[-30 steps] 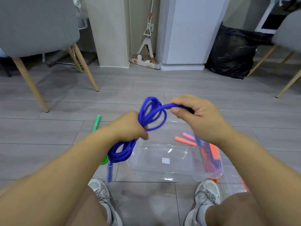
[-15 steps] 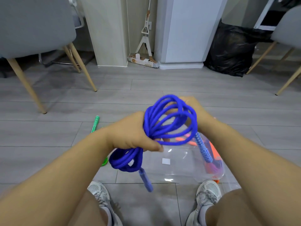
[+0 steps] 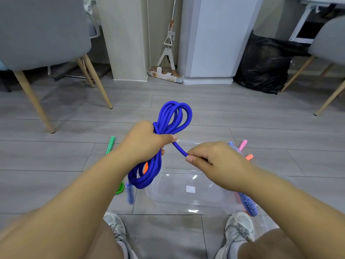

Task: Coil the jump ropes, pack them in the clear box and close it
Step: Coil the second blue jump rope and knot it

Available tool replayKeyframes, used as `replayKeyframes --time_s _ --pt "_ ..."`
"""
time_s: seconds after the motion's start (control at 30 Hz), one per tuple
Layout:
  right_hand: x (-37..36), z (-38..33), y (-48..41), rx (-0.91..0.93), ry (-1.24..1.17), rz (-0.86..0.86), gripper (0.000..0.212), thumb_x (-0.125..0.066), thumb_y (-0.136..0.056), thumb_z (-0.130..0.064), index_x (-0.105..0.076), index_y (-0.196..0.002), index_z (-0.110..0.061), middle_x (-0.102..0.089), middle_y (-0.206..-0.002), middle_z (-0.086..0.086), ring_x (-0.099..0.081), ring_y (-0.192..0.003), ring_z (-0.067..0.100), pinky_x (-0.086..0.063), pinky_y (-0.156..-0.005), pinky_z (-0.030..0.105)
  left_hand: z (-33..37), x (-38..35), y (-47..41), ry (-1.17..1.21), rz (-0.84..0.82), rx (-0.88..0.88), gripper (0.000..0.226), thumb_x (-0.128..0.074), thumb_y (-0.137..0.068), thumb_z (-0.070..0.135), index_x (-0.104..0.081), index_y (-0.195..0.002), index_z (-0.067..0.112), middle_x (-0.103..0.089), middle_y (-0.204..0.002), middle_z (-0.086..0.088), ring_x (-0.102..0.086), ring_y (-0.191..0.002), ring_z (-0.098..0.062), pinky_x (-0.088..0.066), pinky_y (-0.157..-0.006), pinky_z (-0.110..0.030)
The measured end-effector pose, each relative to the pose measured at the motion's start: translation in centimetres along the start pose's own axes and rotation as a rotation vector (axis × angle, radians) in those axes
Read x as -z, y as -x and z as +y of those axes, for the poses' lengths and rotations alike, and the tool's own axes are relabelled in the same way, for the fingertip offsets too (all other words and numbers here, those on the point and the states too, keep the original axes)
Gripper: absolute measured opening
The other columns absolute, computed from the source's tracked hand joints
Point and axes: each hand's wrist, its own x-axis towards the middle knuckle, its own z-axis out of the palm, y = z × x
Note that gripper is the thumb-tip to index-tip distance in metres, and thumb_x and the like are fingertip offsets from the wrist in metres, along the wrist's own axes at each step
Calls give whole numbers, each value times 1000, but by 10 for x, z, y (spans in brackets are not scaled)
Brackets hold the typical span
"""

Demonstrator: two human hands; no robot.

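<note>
My left hand (image 3: 143, 143) grips the middle of a coiled blue jump rope (image 3: 173, 116), with loops sticking up above the fist and hanging below it. My right hand (image 3: 214, 161) pinches a free strand of the same rope, pulled to the right. One blue handle (image 3: 129, 191) dangles under the coil; the other patterned blue handle (image 3: 249, 203) hangs below my right wrist. The clear box (image 3: 186, 199) lies on the floor beneath both hands. A green rope handle (image 3: 110, 147) lies to the left. Pink (image 3: 243, 144) and orange (image 3: 249, 157) handles show right of the box.
My two shoes (image 3: 115, 227) stand at the box's near edge. A grey chair (image 3: 44, 34) is at back left, another chair (image 3: 328, 45) at back right. A black bag (image 3: 267, 64), a white cabinet (image 3: 214, 38) and a mop (image 3: 168, 45) line the far wall.
My right hand came out of the loops and moved down and right, drawing a strand of blue rope sideways. The coil in my left hand now stands taller above the fist.
</note>
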Motion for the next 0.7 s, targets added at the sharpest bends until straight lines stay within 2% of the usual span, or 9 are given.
replayKeyframes --time_s 0.07,0.13,0.23,0.33,0.43,0.57,0.7 --pt "4 -1 4 13 -12 -14 37 -41 -97 -35 -54 -79 -5 -51 -71 5 -44 -70 18 -33 -62 21 -2 -1 -2 -4 43 -40 32 -70 -82 33 -51 -68 11 -55 -56 -5 -50 -36 -4 -41 -49 -22" --pt "2 -4 5 36 -12 -53 37 -41 -97 -35 -54 -78 -7 -52 -72 5 -45 -71 19 -36 -67 28 -4 -3 -5 51 107 -61 27 -67 -84 34 -51 -75 14 -56 -54 -1 -50 -42 -9 -43 -51 -25" --pt "2 -8 3 25 -43 -86 36 -41 -97 -35 -55 -80 -6 -53 -72 8 -44 -71 18 -37 -69 30 -4 -6 -9 100 167 -75 23 -64 -87 33 -50 -78 16 -56 -55 1 -51 -47 -13 -46 -54 -29" --pt "7 -7 2 -5 -121 -74 35 -44 -96 -34 -60 -86 -4 -54 -73 10 -43 -74 18 -38 -69 28 -5 -6 -13 88 202 -65 21 -62 -88 33 -53 -83 15 -63 -67 -4 -55 -51 -13 -48 -56 -30" --pt "7 -6 3 43 -109 -84 33 -45 -96 -33 -58 -82 -6 -53 -71 7 -42 -72 17 -38 -69 29 -8 -6 -18 22 218 -50 20 -59 -90 32 -54 -91 12 -69 -82 -5 -58 -56 -14 -44 -52 -26" --pt "10 -1 4 128 -164 -53 26 -47 -96 -27 -63 -92 -6 -57 -77 2 -47 -77 14 -40 -71 27 -14 -8 -19 -169 112 -83 24 -55 -92 37 -43 -79 20 -60 -76 -8 -57 -65 -27 -45 -59 -35" --pt "21 8 -5 213 -186 169 24 -49 -90 -24 -67 -95 -11 -49 -74 -13 -46 -77 3 -36 -70 10 -13 -12 -10 -288 -91 -140 21 -50 -93 34 -45 -82 17 -59 -77 -6 -51 -63 -23 -41 -58 -34"
